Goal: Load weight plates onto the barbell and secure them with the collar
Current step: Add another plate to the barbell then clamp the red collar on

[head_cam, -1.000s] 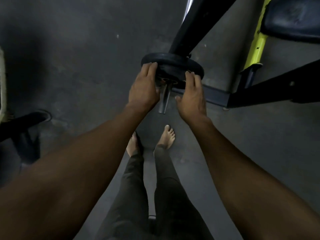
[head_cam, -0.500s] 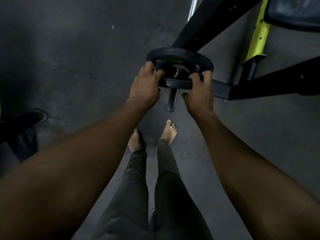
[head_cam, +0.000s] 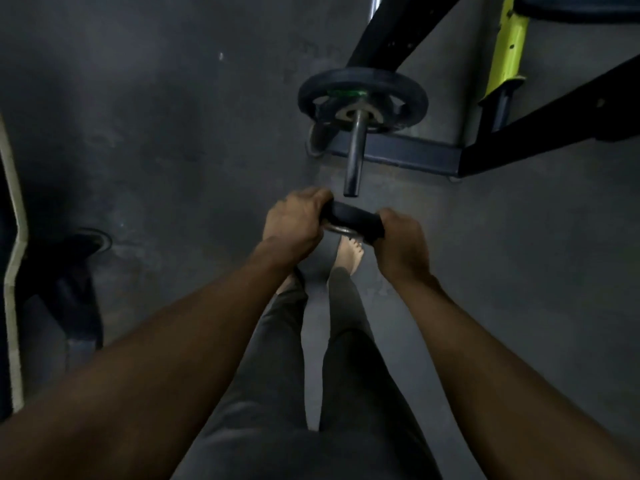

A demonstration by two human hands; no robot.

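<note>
Grey concrete floor [head_cam: 145, 140] lies beneath black rack [head_cam: 398, 32] and barbell [head_cam: 354, 157].

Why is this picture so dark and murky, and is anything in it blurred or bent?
Head view: dim light, so the floor looks grainy; the small plate between the left hand and right hand is softly smeared; the wide lens stretches the forearms; a faint glint marks the barbell sleeve.

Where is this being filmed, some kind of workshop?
More likely a gym or home weight room. A barbell carries a round weight plate, both hands hold a smaller dark plate, and a black and yellow equipment frame stands on the bare floor.
</note>
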